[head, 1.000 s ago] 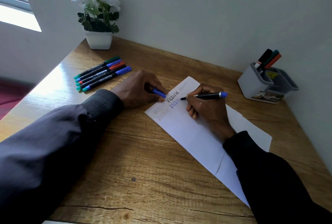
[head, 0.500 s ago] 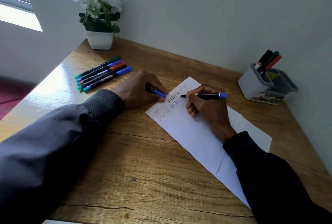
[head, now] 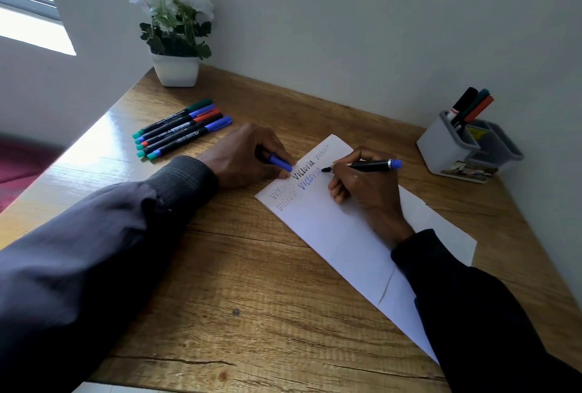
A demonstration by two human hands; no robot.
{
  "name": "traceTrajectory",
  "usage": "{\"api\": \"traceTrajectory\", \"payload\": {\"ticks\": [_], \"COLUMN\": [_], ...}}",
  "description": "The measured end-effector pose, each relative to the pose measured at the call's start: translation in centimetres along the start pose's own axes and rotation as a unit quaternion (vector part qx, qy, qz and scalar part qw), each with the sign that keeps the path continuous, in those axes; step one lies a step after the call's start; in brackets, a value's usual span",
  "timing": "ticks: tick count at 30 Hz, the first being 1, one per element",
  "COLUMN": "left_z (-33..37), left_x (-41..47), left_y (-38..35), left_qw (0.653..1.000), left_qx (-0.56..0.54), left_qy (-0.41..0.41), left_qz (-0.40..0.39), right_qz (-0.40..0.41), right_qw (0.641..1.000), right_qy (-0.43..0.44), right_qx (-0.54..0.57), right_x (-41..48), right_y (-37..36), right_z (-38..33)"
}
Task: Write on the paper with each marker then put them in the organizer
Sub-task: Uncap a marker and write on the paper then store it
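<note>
A white sheet of paper [head: 340, 235] lies slanted on the wooden desk, with the word "Victoria" written on it several times in grey, black and blue. My right hand [head: 365, 184] grips a black marker with a blue end [head: 365, 164], its tip touching the paper beside the blue word. My left hand [head: 248, 156] rests at the paper's left corner and is closed around the blue cap [head: 281, 163]. Several capped markers [head: 182, 128] lie in a row at the back left. A grey organizer [head: 441, 143] at the right holds three markers [head: 470, 107].
A white pot with white flowers [head: 174, 69] stands at the desk's back left corner. Walls run close behind the desk and along its right side. The desk's left edge drops off near a bright window.
The marker tip has crept slightly to the right along the blue word. My left hand has stayed put with the cap.
</note>
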State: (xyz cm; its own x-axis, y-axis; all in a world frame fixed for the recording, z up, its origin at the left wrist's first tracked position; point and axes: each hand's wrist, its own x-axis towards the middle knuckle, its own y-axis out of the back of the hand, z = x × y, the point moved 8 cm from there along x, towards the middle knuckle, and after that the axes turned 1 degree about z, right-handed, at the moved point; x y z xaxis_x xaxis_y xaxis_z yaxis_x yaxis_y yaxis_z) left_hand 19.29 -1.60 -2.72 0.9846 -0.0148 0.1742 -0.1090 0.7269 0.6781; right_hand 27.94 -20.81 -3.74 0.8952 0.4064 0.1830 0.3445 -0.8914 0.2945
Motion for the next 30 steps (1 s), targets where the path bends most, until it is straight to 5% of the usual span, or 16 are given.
{"api": "traceTrajectory", "payload": {"ticks": [8, 14, 21, 30], "left_z": [0.2, 0.6, 1.1, 1.9], "left_x": [-0.1, -0.3, -0.8, -0.9], "left_y": [0.1, 0.6, 2.4, 1.5], "left_qw": [1.000, 0.999, 0.987, 0.988], "left_qx": [0.000, -0.025, -0.095, -0.115], "left_qy": [-0.007, -0.001, 0.010, 0.008], "left_qz": [0.009, 0.030, 0.131, 0.104], "right_qz": [0.013, -0.065, -0.148, -0.179], "right_qw": [0.983, 0.960, 0.961, 0.963], "right_qy": [-0.050, -0.046, 0.066, 0.136], "right_qx": [0.178, 0.268, 0.223, 0.152], "right_x": [0.5, 0.6, -0.1, -0.8], "right_y": [0.6, 0.0, -0.7, -1.2], "right_z": [0.4, -0.7, -3.3, -5.1]}}
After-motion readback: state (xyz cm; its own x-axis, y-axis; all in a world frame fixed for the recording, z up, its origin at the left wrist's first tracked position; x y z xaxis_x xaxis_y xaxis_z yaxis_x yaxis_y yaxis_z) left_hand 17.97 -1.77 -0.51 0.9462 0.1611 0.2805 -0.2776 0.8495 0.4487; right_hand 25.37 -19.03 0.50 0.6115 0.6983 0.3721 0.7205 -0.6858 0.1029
